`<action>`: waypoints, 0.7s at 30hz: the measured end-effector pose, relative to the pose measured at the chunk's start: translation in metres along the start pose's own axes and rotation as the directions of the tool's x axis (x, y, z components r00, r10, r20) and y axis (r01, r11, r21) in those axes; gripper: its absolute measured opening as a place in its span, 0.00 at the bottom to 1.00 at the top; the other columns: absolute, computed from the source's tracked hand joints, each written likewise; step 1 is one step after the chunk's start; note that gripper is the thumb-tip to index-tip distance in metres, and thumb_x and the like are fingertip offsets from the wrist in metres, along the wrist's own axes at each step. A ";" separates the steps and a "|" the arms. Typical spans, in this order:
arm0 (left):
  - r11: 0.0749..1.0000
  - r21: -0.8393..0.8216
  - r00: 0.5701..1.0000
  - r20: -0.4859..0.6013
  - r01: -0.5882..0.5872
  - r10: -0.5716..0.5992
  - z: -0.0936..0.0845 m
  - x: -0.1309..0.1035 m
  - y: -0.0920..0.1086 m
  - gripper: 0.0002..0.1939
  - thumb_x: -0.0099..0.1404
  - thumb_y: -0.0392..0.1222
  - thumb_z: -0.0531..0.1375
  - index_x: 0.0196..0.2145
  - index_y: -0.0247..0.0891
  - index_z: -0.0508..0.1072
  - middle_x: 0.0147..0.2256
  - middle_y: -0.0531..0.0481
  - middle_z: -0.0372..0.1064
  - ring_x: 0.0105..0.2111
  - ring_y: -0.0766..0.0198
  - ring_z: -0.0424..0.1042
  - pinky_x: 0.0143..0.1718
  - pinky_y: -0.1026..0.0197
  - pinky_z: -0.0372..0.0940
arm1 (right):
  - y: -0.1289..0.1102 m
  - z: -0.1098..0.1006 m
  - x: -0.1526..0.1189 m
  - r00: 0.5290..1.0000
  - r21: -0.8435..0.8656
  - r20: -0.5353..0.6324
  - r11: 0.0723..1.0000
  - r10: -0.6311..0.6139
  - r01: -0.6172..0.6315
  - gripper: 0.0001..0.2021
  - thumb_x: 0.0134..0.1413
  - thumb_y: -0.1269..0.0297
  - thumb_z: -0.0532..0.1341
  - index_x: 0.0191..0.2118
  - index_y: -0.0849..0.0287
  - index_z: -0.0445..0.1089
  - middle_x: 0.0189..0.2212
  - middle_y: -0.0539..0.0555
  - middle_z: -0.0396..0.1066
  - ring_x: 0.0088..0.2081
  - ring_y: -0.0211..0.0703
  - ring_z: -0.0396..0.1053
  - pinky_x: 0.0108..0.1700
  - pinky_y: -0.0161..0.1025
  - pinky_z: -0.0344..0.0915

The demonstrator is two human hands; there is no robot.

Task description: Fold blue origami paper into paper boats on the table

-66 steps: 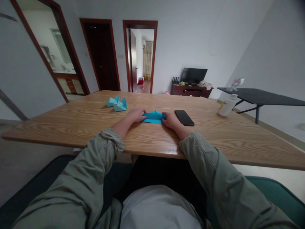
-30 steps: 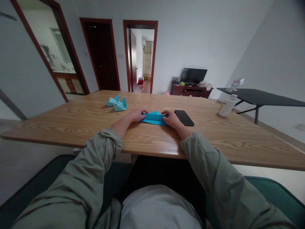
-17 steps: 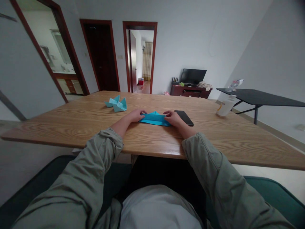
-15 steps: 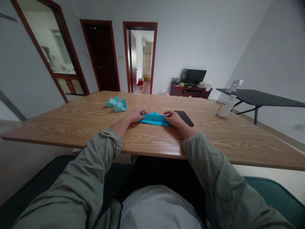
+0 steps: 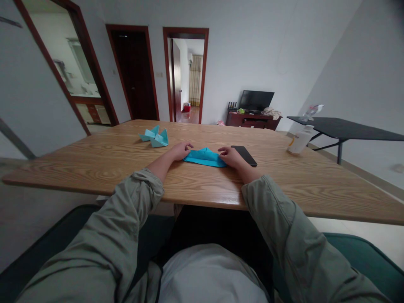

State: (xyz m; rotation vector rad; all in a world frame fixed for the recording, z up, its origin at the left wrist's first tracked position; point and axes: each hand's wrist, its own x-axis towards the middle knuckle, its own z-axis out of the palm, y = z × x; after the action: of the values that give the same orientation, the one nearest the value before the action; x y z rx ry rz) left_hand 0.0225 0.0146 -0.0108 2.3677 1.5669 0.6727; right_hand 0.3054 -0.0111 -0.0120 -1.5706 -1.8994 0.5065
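A folded sheet of bright blue paper [image 5: 204,158] lies on the wooden table before me, a long flat band with a small peak at its far middle. At its left end my left hand [image 5: 180,151] grips the paper, thumb side inward. My right hand [image 5: 230,156] has the right end, its fingers curled over the edge. The palms hide both tips of the paper. Beyond my left hand stands a light blue origami piece [image 5: 156,137] with several pointed corners. Just right of my right hand lies a black phone [image 5: 244,155], partly behind it.
The wooden table [image 5: 126,168] spreads to both sides, its near edge below my forearms. A translucent white bottle [image 5: 299,141] stands on its right part. Behind it is a black folding table [image 5: 347,128]. A television [image 5: 256,101] sits on a cabinet by the far wall.
The left-hand fingers have shifted slightly left and outward along the paper, and a little more of its upper edge shows. The right hand has barely moved.
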 end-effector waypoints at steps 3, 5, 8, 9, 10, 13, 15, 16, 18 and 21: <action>1.000 0.002 1.000 0.007 0.016 -0.016 -0.001 0.000 0.000 0.19 0.61 0.39 0.56 0.50 0.38 0.71 0.39 0.48 0.74 0.35 0.65 0.72 0.36 0.65 0.66 | -0.006 -0.002 -0.003 0.998 -0.004 0.054 1.000 -0.014 0.015 0.19 0.50 0.68 0.65 0.50 0.64 0.73 0.38 0.57 0.76 0.31 0.36 0.69 0.31 0.29 0.64; 0.999 0.027 1.000 0.013 0.024 -0.024 -0.002 -0.002 0.004 0.19 0.61 0.42 0.57 0.49 0.38 0.72 0.41 0.48 0.74 0.37 0.64 0.72 0.38 0.64 0.67 | -0.010 -0.003 -0.004 0.995 -0.022 0.088 0.999 -0.044 0.046 0.15 0.52 0.66 0.65 0.46 0.64 0.75 0.35 0.56 0.76 0.31 0.36 0.69 0.31 0.29 0.64; 0.995 0.095 1.000 0.010 -0.010 0.009 -0.003 -0.004 0.016 0.18 0.62 0.48 0.58 0.48 0.39 0.74 0.44 0.47 0.74 0.42 0.61 0.72 0.43 0.62 0.66 | -0.012 -0.001 -0.005 0.993 -0.069 0.105 0.996 -0.057 0.064 0.12 0.55 0.63 0.62 0.42 0.64 0.77 0.31 0.54 0.75 0.30 0.36 0.68 0.30 0.29 0.63; 0.992 0.124 0.999 0.009 -0.032 0.031 -0.002 -0.004 0.021 0.19 0.62 0.48 0.57 0.48 0.39 0.74 0.45 0.46 0.74 0.44 0.59 0.72 0.45 0.61 0.66 | -0.012 0.000 -0.005 0.993 -0.082 0.104 0.995 -0.053 0.062 0.12 0.55 0.63 0.62 0.41 0.64 0.77 0.31 0.54 0.75 0.29 0.36 0.67 0.30 0.29 0.63; 0.986 0.155 0.998 0.010 -0.055 0.054 -0.001 -0.004 0.027 0.19 0.62 0.49 0.57 0.48 0.40 0.74 0.46 0.46 0.74 0.45 0.58 0.72 0.46 0.61 0.65 | -0.013 0.001 -0.005 0.993 -0.097 0.105 0.993 -0.051 0.061 0.12 0.55 0.64 0.62 0.41 0.63 0.77 0.31 0.54 0.75 0.29 0.36 0.67 0.30 0.29 0.62; 0.960 0.237 0.989 0.055 -0.146 0.137 0.005 -0.004 0.047 0.20 0.63 0.47 0.56 0.52 0.42 0.72 0.49 0.46 0.72 0.47 0.56 0.71 0.48 0.58 0.64 | -0.013 0.005 -0.004 0.989 -0.149 0.134 0.986 -0.061 0.081 0.12 0.53 0.66 0.60 0.42 0.61 0.77 0.30 0.52 0.75 0.29 0.37 0.67 0.29 0.29 0.61; 0.942 0.263 0.976 0.114 -0.209 0.185 0.009 -0.003 0.059 0.21 0.62 0.45 0.56 0.53 0.44 0.71 0.50 0.46 0.72 0.47 0.55 0.71 0.48 0.57 0.64 | -0.013 0.007 -0.003 0.986 -0.187 0.152 0.978 -0.064 0.092 0.13 0.53 0.67 0.58 0.42 0.60 0.77 0.30 0.52 0.75 0.28 0.38 0.67 0.29 0.30 0.61; 0.936 0.268 0.971 0.138 -0.228 0.197 0.011 -0.003 0.065 0.21 0.62 0.43 0.56 0.53 0.44 0.71 0.50 0.46 0.72 0.47 0.55 0.71 0.48 0.57 0.64 | -0.013 0.009 -0.002 0.986 -0.205 0.155 0.974 -0.061 0.092 0.13 0.53 0.67 0.57 0.42 0.60 0.77 0.30 0.53 0.75 0.29 0.38 0.68 0.30 0.31 0.61; 0.932 0.271 0.966 0.165 -0.239 0.200 0.012 -0.001 0.073 0.20 0.62 0.41 0.55 0.52 0.44 0.71 0.49 0.46 0.73 0.46 0.55 0.72 0.48 0.57 0.64 | -0.013 0.011 -0.001 0.987 -0.233 0.147 0.968 -0.057 0.091 0.14 0.55 0.66 0.56 0.43 0.60 0.76 0.33 0.54 0.76 0.31 0.40 0.69 0.32 0.32 0.62; 0.935 0.272 0.968 0.167 -0.227 0.186 0.012 0.001 0.078 0.20 0.63 0.40 0.53 0.52 0.43 0.72 0.49 0.46 0.73 0.46 0.56 0.72 0.47 0.58 0.64 | -0.013 0.015 0.001 0.989 -0.241 0.122 0.964 -0.082 0.109 0.17 0.58 0.65 0.53 0.47 0.57 0.75 0.40 0.55 0.76 0.37 0.43 0.71 0.38 0.33 0.64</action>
State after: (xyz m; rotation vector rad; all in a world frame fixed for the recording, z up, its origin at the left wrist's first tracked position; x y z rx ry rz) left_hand 0.0924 -0.0155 0.0121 2.7555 1.4550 0.3215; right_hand 0.2857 -0.0116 -0.0141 -1.6234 -2.1816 0.3312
